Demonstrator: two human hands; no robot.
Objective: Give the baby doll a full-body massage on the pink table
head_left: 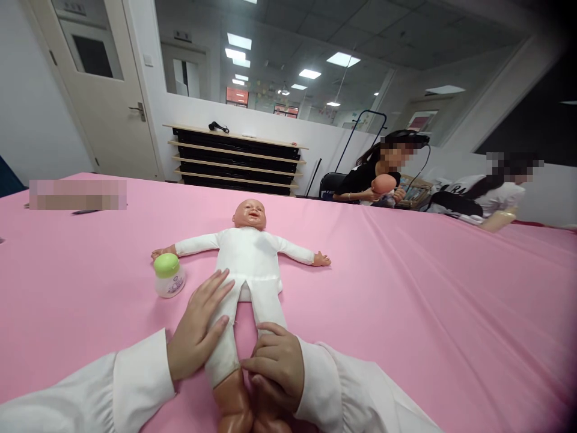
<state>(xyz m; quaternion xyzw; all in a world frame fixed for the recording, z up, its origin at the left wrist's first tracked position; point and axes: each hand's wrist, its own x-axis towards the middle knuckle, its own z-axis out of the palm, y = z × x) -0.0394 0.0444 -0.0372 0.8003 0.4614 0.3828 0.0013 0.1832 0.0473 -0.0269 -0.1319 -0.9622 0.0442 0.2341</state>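
A baby doll [249,258] with a white cloth body lies on its back on the pink sheet [383,300], arms stretched out and head away from me. My left hand [196,328] rests flat along the doll's leg on the left, fingers extended and slightly apart. Over the other leg, my right hand [277,364] has its fingers curled round the lower thigh and knee, which it partly hides. The doll's bare lower legs reach the bottom edge of the view. Close to the doll's hand on the left stands a small clear jar [169,282] with a green lid.
A blurred-out box shape [77,194] and a dark flat item lie at the far left of the sheet. Beyond the far edge, one person [383,174] holds a doll and another person [491,189] leans forward. A low slatted shelf [234,157] stands by the wall.
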